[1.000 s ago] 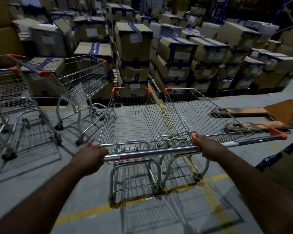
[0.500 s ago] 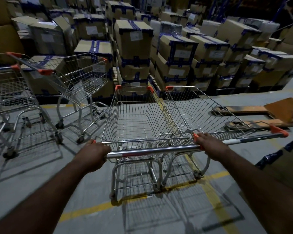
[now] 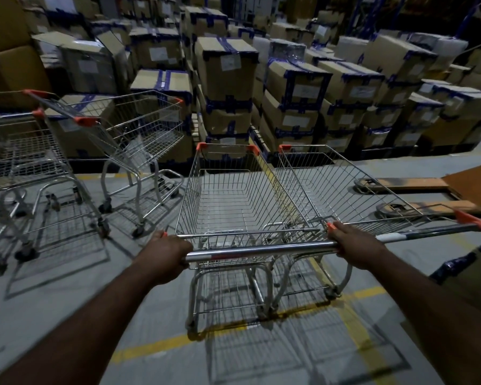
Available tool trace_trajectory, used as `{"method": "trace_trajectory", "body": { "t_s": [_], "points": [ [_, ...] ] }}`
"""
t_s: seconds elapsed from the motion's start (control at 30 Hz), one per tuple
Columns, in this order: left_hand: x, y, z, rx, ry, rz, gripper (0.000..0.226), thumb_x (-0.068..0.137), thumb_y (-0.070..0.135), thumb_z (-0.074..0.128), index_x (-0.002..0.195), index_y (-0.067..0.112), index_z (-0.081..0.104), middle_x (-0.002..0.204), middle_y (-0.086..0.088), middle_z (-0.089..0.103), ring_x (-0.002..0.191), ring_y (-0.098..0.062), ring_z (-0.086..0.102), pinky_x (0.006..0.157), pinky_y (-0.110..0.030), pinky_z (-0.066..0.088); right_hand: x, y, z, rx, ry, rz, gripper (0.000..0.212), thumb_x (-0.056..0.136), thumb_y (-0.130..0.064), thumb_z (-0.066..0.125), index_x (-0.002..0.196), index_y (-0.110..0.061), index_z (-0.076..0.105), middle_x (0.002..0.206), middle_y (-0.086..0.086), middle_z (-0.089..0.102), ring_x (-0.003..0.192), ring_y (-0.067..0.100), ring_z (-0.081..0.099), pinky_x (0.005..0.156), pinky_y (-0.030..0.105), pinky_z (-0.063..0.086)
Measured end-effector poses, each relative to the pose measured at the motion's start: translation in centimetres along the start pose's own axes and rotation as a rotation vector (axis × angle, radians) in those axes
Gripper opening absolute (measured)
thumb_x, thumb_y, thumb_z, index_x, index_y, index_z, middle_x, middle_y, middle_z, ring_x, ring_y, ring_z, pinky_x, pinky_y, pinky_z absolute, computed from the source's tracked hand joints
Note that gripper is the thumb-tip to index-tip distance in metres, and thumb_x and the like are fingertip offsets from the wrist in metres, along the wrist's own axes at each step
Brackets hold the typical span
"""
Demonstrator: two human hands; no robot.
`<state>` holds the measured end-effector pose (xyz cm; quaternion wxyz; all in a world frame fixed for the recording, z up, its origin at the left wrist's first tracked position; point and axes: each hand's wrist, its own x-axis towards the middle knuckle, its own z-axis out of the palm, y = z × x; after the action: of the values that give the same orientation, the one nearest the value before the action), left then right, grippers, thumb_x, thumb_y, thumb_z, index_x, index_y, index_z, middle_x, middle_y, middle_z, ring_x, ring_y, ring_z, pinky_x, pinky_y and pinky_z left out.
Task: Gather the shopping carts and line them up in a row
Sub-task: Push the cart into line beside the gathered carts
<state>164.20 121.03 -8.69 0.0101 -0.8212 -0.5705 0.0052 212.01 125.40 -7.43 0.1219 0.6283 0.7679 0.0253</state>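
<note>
Small shift only: since a second ago the held cart [image 3: 233, 190] and both hands sit a touch further right in view, and we read it as creeping forward; grip unchanged.

Left: far-left cart [image 3: 20, 151] and second cart [image 3: 139, 126] stand close together on the floor [image 3: 67, 301], near the stacked boxes [image 3: 228, 73].

Left hand [image 3: 164, 254]: fingers curled round the left end of the handle bar [image 3: 261, 250].

Centre: held cart, empty, nose toward the boxes, rear wheels about on the yellow line [image 3: 156, 345].

Right hand [image 3: 356, 245]: wrapped round the bar's right end, just where the right cart [image 3: 331, 184] brings its own handle in. Whether it takes that handle too, we cannot tell.

Right cart lies against the held cart's side, angled outward. Pallet truck [image 3: 428, 184] beyond it, near.

Handling, our judgement: stiff wire frames, light when empty, rolling freely but prone to swing on castors. We would hold wide on the bar, both ends, to steer. Baskets could snag each other; the pallet forks may catch a wheel.
</note>
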Motion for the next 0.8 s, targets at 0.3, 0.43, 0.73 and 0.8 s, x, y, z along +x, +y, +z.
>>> {"method": "trace_trajectory", "body": {
  "t_s": [0.3, 0.43, 0.73, 0.8],
  "points": [
    [0.1, -0.1, 0.2, 0.002, 0.001, -0.018, 0.017, 0.088, 0.032, 0.061, 0.105, 0.029, 0.065, 0.102, 0.007, 0.068, 0.105, -0.018, 0.061, 0.108, -0.04, 0.03, -0.6, -0.7, -0.5, -0.058, 0.019, 0.026, 0.051, 0.1, -0.028, 0.054, 0.149, -0.031, 0.04, 0.167, -0.003, 0.015, 0.133, 0.023, 0.049, 0.1, 0.039, 0.046],
    [-0.1, 0.2, -0.1, 0.004, -0.013, -0.022, 0.019, 0.09, 0.03, 0.06, 0.108, 0.029, 0.064, 0.105, 0.008, 0.067, 0.107, -0.018, 0.059, 0.112, -0.041, 0.026, -0.9, -0.8, -0.8, -0.07, 0.014, 0.017, 0.047, 0.102, -0.026, 0.049, 0.148, -0.031, 0.04, 0.167, -0.001, 0.014, 0.133, 0.024, 0.05, 0.101, 0.04, 0.046],
    [0.0, 0.3, -0.4, 0.007, -0.059, -0.013, 0.021, 0.089, 0.031, 0.063, 0.11, 0.031, 0.062, 0.109, 0.009, 0.065, 0.111, -0.015, 0.057, 0.114, -0.044, 0.029, -1.2, -0.4, -1.3, -0.028, -0.001, 0.001, 0.047, 0.101, -0.026, 0.052, 0.146, -0.029, 0.04, 0.166, 0.001, 0.017, 0.13, 0.025, 0.051, 0.098, 0.04, 0.051],
    [0.1, 0.3, -0.4, 0.011, -0.068, -0.016, 0.021, 0.09, 0.031, 0.063, 0.111, 0.031, 0.061, 0.109, 0.008, 0.066, 0.11, -0.015, 0.058, 0.114, -0.042, 0.029, -0.9, -0.3, -1.2, -0.023, -0.005, 0.006, 0.049, 0.099, -0.023, 0.056, 0.145, -0.03, 0.041, 0.166, 0.002, 0.016, 0.122, 0.023, 0.057, 0.092, 0.04, 0.054]
  ]
}}
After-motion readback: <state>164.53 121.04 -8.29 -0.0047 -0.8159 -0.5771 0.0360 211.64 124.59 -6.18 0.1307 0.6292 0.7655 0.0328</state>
